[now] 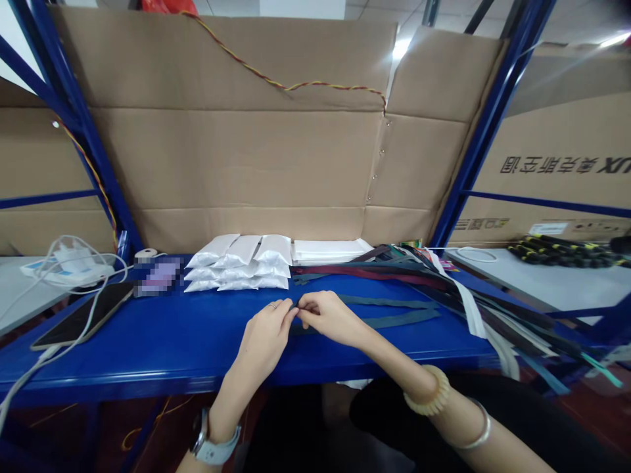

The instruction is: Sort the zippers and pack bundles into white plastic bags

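Two bare forearms (229, 401) reach into my feed from its lower edge, a wristwatch with a pale smooth band (217, 452) on the left and a ridged cream bracelet (428, 392) on the right. Beyond them, over the glossy blue desk (148, 341), the left hand (265, 335) and the right hand (331, 316) meet fingertip to fingertip, both pinching what I take to be the end of a dark grey-green flat fabric strip (384, 301); I cannot make out exactly how each one grips it. I judge the two pinches sit so close because the part is small and needs steadying from both sides. The rest of the strip lies rightward in two flat, matte lengths, perhaps spread so that nothing tangles; I cannot tell if they are one piece folded or two. To the left lies a dark, round-cornered phone (83, 315) with a white cable (48, 355), probably out of the hands' way. Farther back sit plump, shiny white pouches (241, 263), stacked in layers, I suppose because they are even enough to pile. Beside them lie a flat white stack (330, 251) and a loose bundle of limp coloured strips (414, 276) trailing rightward, likely within the right hand's reach. Behind everything, creased brown cardboard (236, 157) seems to serve as a backing between blue frame posts (493, 125), with a twisted red-and-yellow wire (290, 87) strung across it.
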Tool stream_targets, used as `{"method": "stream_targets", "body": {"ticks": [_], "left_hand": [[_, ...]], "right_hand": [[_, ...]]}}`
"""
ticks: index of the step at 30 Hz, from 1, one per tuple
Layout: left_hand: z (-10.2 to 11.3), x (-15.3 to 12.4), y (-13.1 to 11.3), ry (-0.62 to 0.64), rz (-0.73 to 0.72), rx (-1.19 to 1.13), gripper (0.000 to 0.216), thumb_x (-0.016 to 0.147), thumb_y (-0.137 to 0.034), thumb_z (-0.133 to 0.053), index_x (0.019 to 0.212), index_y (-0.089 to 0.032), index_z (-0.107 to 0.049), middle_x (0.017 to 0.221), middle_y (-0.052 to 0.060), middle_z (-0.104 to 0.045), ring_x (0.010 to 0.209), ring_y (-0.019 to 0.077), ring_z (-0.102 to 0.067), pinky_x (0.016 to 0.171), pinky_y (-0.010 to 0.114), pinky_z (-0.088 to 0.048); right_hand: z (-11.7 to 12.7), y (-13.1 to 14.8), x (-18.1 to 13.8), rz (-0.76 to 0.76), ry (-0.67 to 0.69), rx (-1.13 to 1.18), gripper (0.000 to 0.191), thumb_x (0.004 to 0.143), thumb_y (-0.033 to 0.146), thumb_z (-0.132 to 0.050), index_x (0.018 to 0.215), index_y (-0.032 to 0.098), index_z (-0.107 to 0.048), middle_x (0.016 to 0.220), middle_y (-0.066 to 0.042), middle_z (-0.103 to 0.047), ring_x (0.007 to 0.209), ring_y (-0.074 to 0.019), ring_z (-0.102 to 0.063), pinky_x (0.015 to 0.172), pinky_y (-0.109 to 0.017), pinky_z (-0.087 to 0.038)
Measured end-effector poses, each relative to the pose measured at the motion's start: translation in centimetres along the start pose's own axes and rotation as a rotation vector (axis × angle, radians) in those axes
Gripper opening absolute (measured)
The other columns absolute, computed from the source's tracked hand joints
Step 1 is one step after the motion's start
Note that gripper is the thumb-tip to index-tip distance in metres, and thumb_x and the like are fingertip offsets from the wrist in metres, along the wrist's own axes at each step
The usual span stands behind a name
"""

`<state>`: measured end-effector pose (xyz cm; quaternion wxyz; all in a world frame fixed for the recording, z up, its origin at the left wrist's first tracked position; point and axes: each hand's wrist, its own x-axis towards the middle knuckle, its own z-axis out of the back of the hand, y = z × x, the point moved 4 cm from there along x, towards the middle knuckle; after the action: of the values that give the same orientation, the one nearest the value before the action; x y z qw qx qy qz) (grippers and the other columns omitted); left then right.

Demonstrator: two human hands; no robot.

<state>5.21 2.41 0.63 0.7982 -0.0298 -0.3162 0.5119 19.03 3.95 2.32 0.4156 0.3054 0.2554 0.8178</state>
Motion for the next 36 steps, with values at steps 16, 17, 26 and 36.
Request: {"method": "stream_targets", "body": {"ticks": [16,17,26,36], "left_hand": [[0.9,-0.3,-0.6,0.043,-0.158,0.203,0.023,0.097,-0.022,-0.036,0.085,-0.02,-0.055,0.086,0.002,-0.064,0.082,0.0177,-0.062,0.068,0.027,-0.041],[0.8,-0.3,-0.6,0.036,-0.166,0.223,0.022,0.097,-0.021,-0.035,0.085,-0.02,-0.055,0.086,0.002,-0.064,0.082,0.0177,-0.061,0.068,0.027,-0.041],[0.4,-0.2,-1.2,-0.021,-0.213,0.3,0.022,0.096,-0.019,-0.037,0.085,-0.02,-0.056,0.084,0.003,-0.065,0.083,0.0185,-0.061,0.07,0.029,-0.039],[5.8,-0.2,4.2,-0.143,0.111,0.289,0.033,0.096,-0.041,-0.034,0.097,-0.024,-0.063,0.096,0.003,-0.07,0.088,0.0212,-0.064,0.067,0.026,-0.04]], "right_hand": [[0.0,0.9,-0.5,-0.009,-0.149,-0.418,0.009,0.078,0.021,-0.049,0.069,0.018,-0.049,0.073,0.001,-0.054,0.063,-0.01,-0.041,0.057,-0.024,-0.023],[0.1,1.1,-0.5,-0.009,-0.156,-0.452,0.01,0.078,0.02,-0.049,0.069,0.018,-0.049,0.073,0.002,-0.053,0.062,-0.0097,-0.041,0.056,-0.024,-0.022],[0.9,1.4,-0.7,0.051,-0.264,-0.657,0.016,0.078,0.022,-0.049,0.064,0.017,-0.051,0.09,-0.001,-0.052,0.064,-0.0092,-0.043,0.052,-0.025,-0.021],[10.1,-2.8,-0.5,-0.089,-0.479,-0.98,0.023,0.075,0.023,-0.05,0.054,0.016,-0.057,0.078,-0.01,-0.063,0.092,-0.0246,-0.049,0.072,-0.034,-0.03]]}}
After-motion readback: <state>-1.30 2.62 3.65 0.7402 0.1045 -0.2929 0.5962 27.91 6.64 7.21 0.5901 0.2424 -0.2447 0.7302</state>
